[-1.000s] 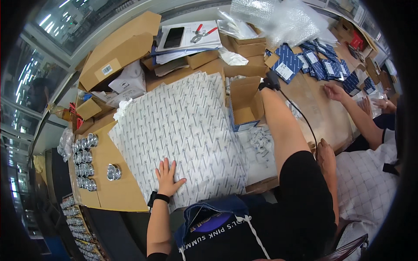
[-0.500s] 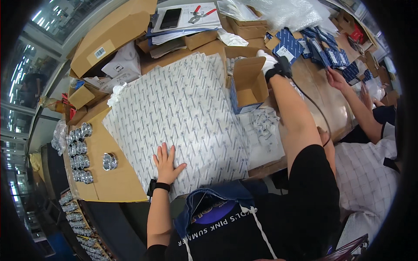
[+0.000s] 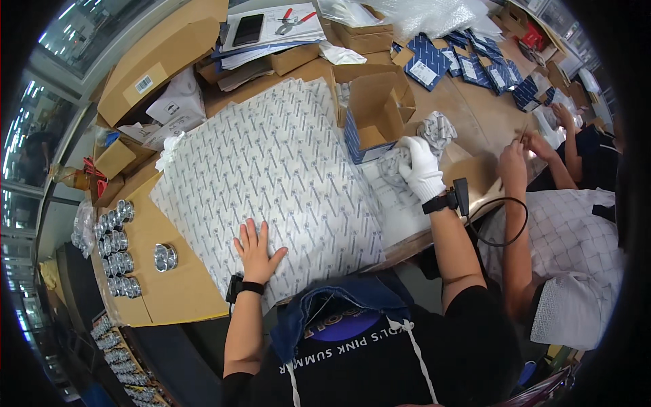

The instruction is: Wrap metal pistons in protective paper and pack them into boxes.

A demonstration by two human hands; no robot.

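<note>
My left hand [image 3: 256,252] lies flat, fingers spread, on a stack of white patterned paper sheets [image 3: 285,169]. In a white glove, my right hand [image 3: 423,169] curls its fingers over crumpled patterned paper [image 3: 391,167], to the right of the stack. What is inside this paper is hidden. Beyond the glove rests another crumpled paper bundle [image 3: 439,130]. Just left of it stands an open blue and brown cardboard box [image 3: 361,141], its inside bare. Behind that box, a second open carton [image 3: 340,115] holds small grey pieces.
Metal ring-like parts [image 3: 119,263] stand in rows at the left, with a single one [image 3: 165,258] apart. A phone [image 3: 248,30] and red-handled pliers [image 3: 296,24] lie on papers at the back. Flattened blue boxes [image 3: 427,62] lie at the back right. Co-workers' hands [image 3: 513,163] are at the right.
My right hand has come back from behind the open box to the crumpled paper. The bundle beyond the glove now shows. My left hand stays put; the co-worker's hands have moved nearer.
</note>
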